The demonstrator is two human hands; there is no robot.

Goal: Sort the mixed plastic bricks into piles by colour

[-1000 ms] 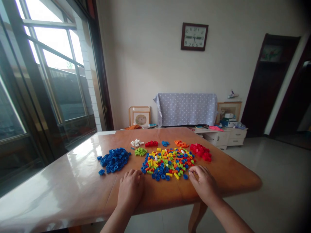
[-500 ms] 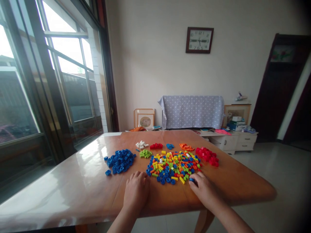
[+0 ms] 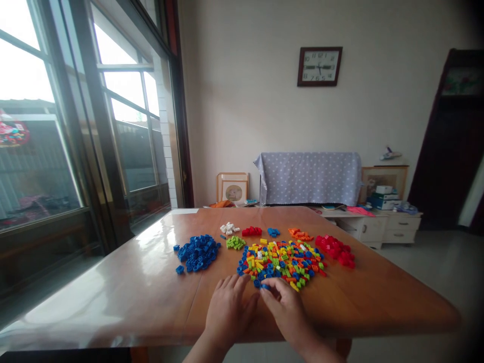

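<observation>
My right hand [image 3: 283,305] pinches a small blue round piece [image 3: 265,287] between thumb and forefinger, at the near edge of a mixed pile of toy building bricks [image 3: 282,262]. Just left of it, my left hand [image 3: 230,305] rests palm down by the table edge side of that pile, thumb apart from the bent fingers; I see nothing in it. Blue round pieces lie close to both hands. Farther left is a heap of blue pieces [image 3: 198,253], with one loose blue piece [image 3: 179,270] beside it.
Sorted heaps stand behind the mixed pile on the wooden table [image 3: 151,297]: white [image 3: 229,229], green [image 3: 235,243], red [image 3: 251,231], light blue [image 3: 273,232] and orange [image 3: 300,235]. A larger red heap [image 3: 336,250] lies right. Windows are on the left.
My right hand has moved left with the blue round piece, from the pile's right front to beside my left hand. My left thumb has spread away from its fingers. The view has shifted slightly.
</observation>
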